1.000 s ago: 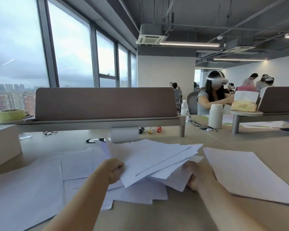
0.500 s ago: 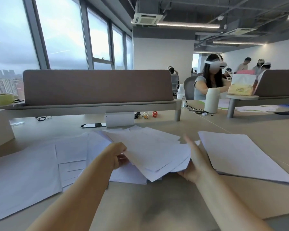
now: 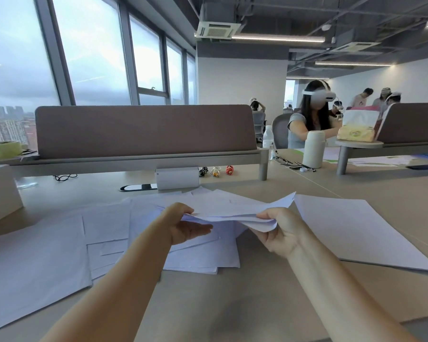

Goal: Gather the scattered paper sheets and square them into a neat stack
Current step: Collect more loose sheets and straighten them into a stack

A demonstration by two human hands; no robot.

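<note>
Paper bundle (image 3: 235, 206) held above the desk (image 3: 232, 304), long axis left-right. Left grip (image 3: 181, 224) pinches its left edge, right grip (image 3: 279, 229) clasps its right corner. Loose sheets (image 3: 35, 262) lie left, nearer the left grip.

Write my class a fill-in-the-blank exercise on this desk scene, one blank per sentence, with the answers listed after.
1. The left hand and right hand together hold a bundle of ____ sheets.
2. The opaque white bottle stands to the ____ of the brown divider.
3. The green tape roll sits at the divider's ____ end.
4. More loose sheets lie flat on the ____ beneath the bundle.
Answers: paper; right; left; desk.
</note>
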